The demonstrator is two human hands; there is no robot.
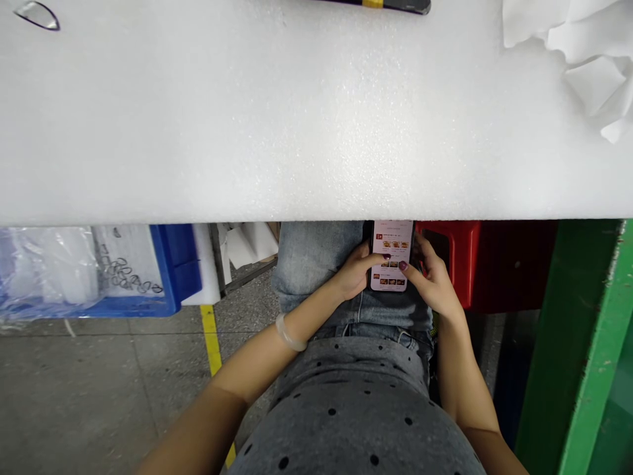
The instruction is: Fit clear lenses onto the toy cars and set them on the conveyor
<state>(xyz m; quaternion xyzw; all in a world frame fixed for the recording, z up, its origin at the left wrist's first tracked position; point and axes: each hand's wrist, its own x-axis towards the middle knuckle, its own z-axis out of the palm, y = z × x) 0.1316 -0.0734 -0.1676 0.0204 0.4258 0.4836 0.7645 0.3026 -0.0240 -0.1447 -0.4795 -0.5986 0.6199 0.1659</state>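
Note:
Over my lap, just below the front edge of the white foam-topped table [306,132], I hold a smartphone [391,285] upright in both hands. Its screen is lit and shows rows of small pictures and text; its top end meets the table edge in view. My left hand [357,272] grips the phone's left side, its thumb lying across the screen. On the right side my right hand [435,280] is wrapped round the phone, with its thumb over the screen's lower right. The fingers behind the phone are mostly hidden.
A blue tray [178,264] at the left holds clear plastic and several small dark-rimmed pieces. On the table lie a lens-shaped piece [38,16], a dark bar [400,5] and crumpled white sheets [588,39]. A red stool [465,264] and green post [588,343] stand at right.

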